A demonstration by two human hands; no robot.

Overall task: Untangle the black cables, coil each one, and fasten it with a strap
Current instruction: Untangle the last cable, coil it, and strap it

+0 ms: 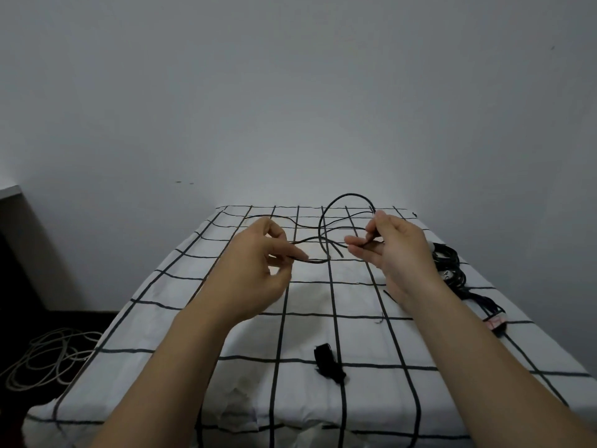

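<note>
A thin black cable [339, 198] arches in a loop above the far part of the table, and its loose strands trail across the cloth. My left hand [258, 263] pinches one stretch of this cable between thumb and fingers at mid-table. My right hand [392, 250] pinches another stretch, with the loop rising from its thumb. A black strap [328, 362] lies on the cloth near me, apart from both hands. More black cables [450, 263] lie bundled at the right edge, partly hidden by my right wrist.
The table wears a white cloth with a black grid [355, 337]. A pale grey wall stands right behind it. On the dark floor at the left lies a coil of light cable [51, 357]. A pinkish connector [494, 321] ends the right-hand bundle.
</note>
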